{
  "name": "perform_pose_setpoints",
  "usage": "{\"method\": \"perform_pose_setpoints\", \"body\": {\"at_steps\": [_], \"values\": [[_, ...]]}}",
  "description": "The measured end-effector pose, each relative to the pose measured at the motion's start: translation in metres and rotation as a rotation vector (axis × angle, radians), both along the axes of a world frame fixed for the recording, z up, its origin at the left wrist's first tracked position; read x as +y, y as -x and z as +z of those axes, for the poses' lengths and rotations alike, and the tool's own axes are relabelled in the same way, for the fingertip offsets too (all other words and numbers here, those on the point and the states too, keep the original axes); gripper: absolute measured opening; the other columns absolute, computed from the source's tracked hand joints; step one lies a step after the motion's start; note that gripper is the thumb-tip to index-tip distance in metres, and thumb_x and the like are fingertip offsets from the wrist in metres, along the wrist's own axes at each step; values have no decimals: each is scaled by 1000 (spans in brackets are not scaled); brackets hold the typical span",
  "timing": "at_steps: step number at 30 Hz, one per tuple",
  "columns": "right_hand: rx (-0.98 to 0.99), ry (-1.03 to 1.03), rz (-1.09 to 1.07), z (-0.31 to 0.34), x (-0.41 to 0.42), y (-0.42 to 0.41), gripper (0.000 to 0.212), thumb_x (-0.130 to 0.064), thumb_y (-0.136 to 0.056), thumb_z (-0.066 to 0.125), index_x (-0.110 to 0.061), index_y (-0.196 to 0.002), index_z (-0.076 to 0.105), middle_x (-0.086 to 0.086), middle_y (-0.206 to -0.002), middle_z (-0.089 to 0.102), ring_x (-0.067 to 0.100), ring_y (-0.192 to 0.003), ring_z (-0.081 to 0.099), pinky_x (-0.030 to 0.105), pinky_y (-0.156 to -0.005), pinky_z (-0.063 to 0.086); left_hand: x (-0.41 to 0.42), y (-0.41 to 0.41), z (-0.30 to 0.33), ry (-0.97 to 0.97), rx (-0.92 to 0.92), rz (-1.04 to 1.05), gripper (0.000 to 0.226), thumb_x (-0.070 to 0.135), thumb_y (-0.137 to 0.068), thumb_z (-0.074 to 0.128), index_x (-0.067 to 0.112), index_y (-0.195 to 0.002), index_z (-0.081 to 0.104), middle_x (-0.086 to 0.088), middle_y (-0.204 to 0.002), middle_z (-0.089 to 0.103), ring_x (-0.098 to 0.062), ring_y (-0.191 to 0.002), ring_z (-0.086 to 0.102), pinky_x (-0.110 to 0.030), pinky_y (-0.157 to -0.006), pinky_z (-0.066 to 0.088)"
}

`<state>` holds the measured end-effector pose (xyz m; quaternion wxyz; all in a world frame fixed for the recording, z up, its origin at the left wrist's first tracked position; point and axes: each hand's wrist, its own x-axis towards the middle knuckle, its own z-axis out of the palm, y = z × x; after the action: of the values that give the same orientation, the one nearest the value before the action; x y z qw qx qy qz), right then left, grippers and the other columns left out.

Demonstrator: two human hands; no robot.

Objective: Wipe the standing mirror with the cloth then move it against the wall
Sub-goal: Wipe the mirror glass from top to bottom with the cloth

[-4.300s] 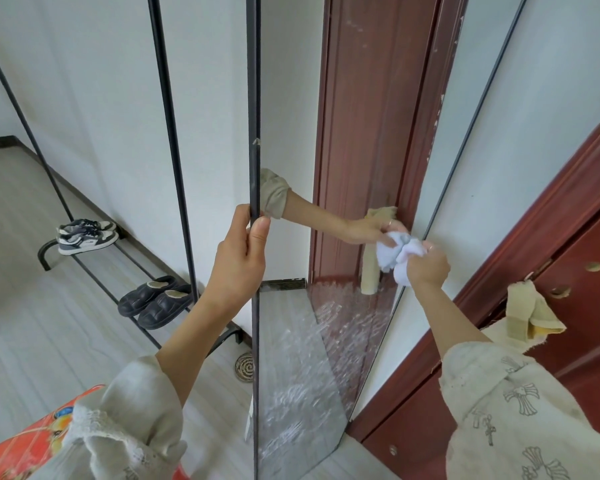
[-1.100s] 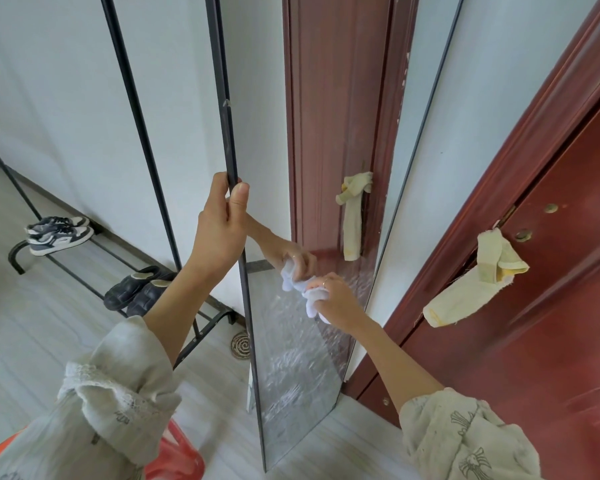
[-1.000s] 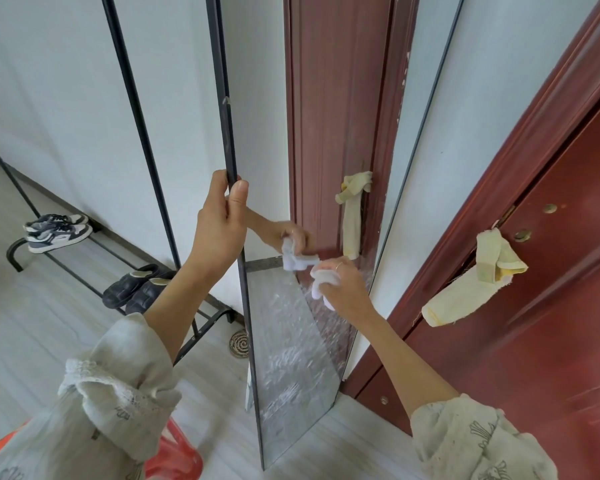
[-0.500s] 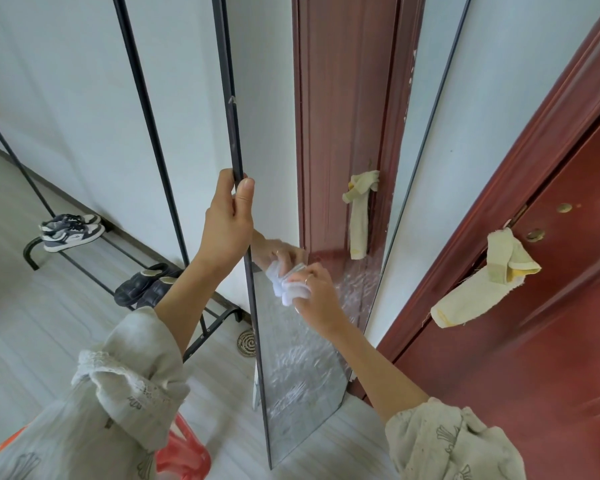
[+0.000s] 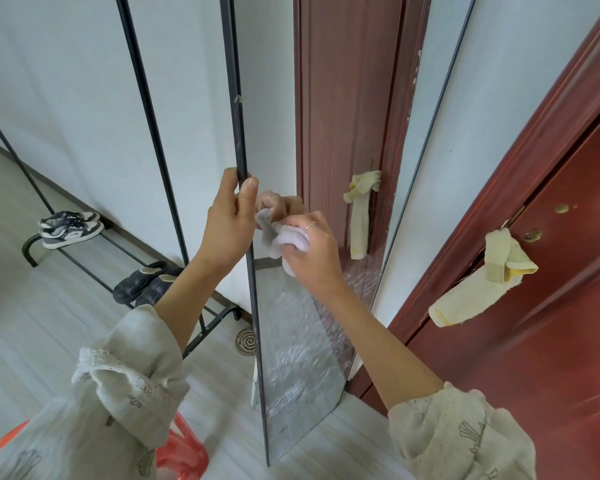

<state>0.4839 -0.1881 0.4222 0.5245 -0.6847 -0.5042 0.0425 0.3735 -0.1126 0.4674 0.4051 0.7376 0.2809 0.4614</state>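
1. The thin black metal frame of the tall standing mirror (image 5: 326, 133) is gripped by the left hand (image 5: 227, 223).
2. A crumpled white cloth (image 5: 286, 239) is clutched in the right hand (image 5: 312, 252), pressed against the smooth glass.

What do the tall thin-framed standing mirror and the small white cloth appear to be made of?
Tall thin-framed standing mirror: glass with a reflective finish, since it shows the door; the dark slim frame looks like metal, perhaps.
Small white cloth: soft fabric, bunched and crumpled in the right hand.

mirror (image 5: 326, 133): glossy glass, thin black metal frame | cloth (image 5: 288, 240): soft white fabric
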Motion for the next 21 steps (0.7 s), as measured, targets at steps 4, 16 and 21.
{"method": "perform_pose_setpoints", "body": {"at_steps": [4,16,21], "values": [[-201,181,72,-43,-2,16,34,-19,-71,50,-2,-94,68,6,-103,57,17,-96,53,19,-82,45,-1,0,2,12,21,15,24,31,-101,31,10,-91,34,4,-64,31,-3,-49,32,-12,-50,32],[-165,221,90,-36,-18,4,24,-19,-78,50,-6,-89,66,5,-98,60,12,-92,52,20,-81,46,3,5,1,-11,25,-42,24,33,-100,35,11,-89,38,2,-62,30,-6,-50,29,-14,-50,29],[-175,-140,71,12,3,25,27,-8,-80,55,-1,-105,62,12,-103,58,23,-95,58,18,-83,45,2,10,5,175,-86,-197,25,28,-100,37,13,-81,36,16,-64,57,0,-71,62,-16,-64,49]]}}
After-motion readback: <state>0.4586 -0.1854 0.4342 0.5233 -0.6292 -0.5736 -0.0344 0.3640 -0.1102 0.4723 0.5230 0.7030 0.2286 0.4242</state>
